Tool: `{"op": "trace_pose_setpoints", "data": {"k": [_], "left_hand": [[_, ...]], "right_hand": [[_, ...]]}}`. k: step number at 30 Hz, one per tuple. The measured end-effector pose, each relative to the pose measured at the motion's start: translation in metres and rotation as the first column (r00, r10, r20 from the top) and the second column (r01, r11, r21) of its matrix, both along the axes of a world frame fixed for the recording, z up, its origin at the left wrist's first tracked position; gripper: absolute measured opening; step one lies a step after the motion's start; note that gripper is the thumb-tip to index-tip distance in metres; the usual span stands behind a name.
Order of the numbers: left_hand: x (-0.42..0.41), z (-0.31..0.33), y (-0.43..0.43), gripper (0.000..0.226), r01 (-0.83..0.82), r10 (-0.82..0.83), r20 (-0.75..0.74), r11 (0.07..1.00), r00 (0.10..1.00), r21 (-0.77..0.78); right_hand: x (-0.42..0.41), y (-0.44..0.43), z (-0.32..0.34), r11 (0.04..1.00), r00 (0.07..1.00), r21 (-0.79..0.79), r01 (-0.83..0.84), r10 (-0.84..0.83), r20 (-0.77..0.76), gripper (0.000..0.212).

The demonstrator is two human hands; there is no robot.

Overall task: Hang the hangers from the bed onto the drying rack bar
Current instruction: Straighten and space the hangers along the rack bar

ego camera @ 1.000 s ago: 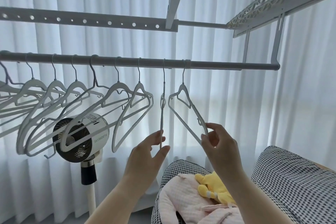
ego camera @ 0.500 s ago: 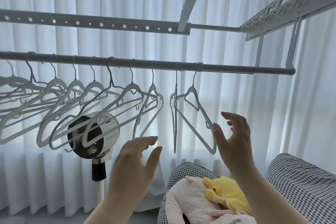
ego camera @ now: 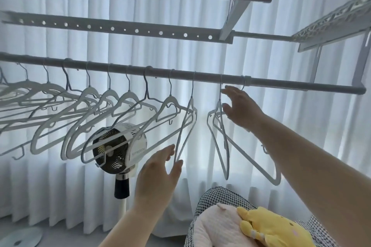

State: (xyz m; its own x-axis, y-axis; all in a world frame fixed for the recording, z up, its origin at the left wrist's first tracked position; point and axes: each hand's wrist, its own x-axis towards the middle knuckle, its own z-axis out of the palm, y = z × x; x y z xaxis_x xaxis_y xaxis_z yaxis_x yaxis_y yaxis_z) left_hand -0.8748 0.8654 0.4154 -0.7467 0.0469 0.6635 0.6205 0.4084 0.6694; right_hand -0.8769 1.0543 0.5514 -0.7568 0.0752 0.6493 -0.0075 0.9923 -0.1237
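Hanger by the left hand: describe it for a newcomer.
Follow the drying rack bar to the gap in the row. The hanger is on the gap's left, lower tip by the left hand. Unlike its fanned-out neighbours, it hangs nearly edge-on.

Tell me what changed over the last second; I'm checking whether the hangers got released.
Both hands let go of the lower ends of the two rightmost hangers. The right hand then rose, open, to their necks just under the bar; the left hand moved, open, to the lower tip of the next hanger leftward. All hangers stayed hooked on the bar.
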Motion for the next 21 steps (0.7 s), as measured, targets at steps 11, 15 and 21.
{"op": "trace_pose_setpoints", "data": {"k": [11, 15, 21], "left_hand": [[-0.013, -0.009, 0.0, 0.028, -0.047, 0.046, -0.073, 0.999, 0.996, -0.012], [-0.012, -0.013, 0.011, 0.021, -0.058, 0.041, -0.132, 0.991, 0.99, -0.122], [-0.017, -0.019, 0.023, 0.037, -0.119, 0.079, -0.287, 0.985, 0.955, -0.125]], "right_hand": [[-0.055, 0.002, 0.038, 0.986, 0.982, 0.103, 0.129, -0.141, 0.122, 0.058], [-0.056, 0.004, 0.035, 0.989, 0.986, 0.11, 0.1, -0.113, 0.123, 0.056], [-0.054, 0.007, 0.035, 0.987, 0.986, 0.131, 0.092, -0.109, 0.126, 0.056]]}}
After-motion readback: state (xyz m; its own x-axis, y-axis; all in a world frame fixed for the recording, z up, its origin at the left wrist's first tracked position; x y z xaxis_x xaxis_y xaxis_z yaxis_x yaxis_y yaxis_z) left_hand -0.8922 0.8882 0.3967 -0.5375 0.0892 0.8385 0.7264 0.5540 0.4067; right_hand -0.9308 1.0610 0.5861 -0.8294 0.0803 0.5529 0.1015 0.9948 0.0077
